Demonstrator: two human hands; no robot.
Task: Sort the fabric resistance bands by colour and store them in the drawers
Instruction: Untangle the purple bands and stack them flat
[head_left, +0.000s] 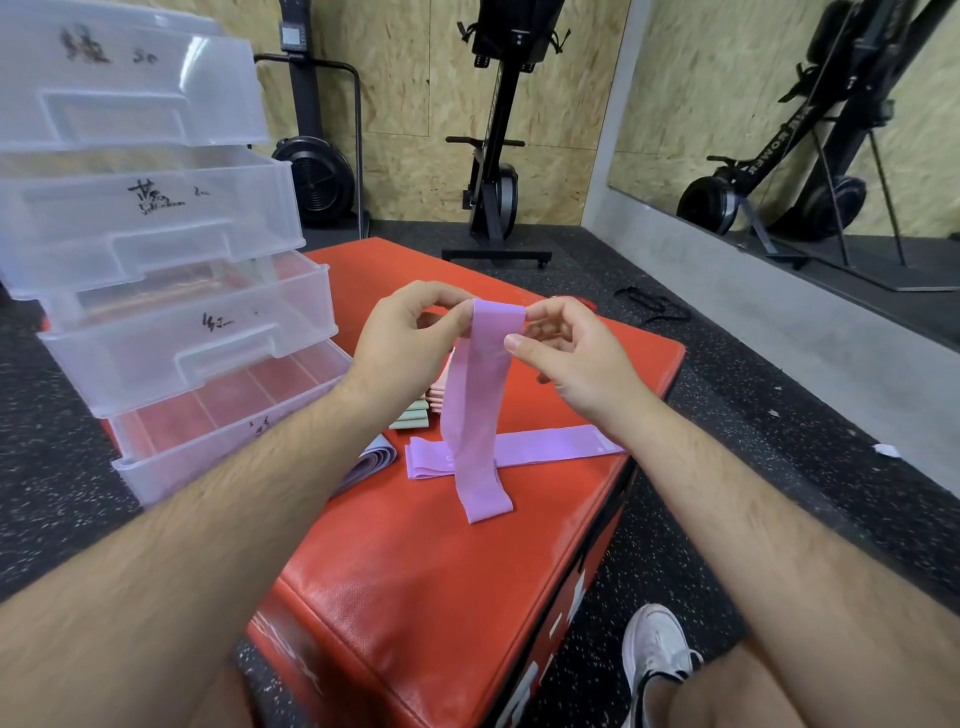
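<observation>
A purple fabric band (475, 415) hangs from both my hands above the red padded box (426, 561). My left hand (410, 338) pinches its top left edge and my right hand (566, 353) pinches its top right edge. The band's lower end touches the box top. Under it, a second purple band (550, 444) lies flat across the box. Folded green bands (410, 418) and pink bands (439, 397) sit stacked behind it. A folded lilac-grey band (371, 457) lies by the lowest drawer. Clear plastic drawers (197, 332) stand open in steps at the left.
The drawers carry handwritten labels on their fronts. Rowing machines (493, 156) stand against the wooden wall behind. A mirror (805, 130) fills the right wall. My white shoe (657, 654) rests on the speckled floor at the lower right.
</observation>
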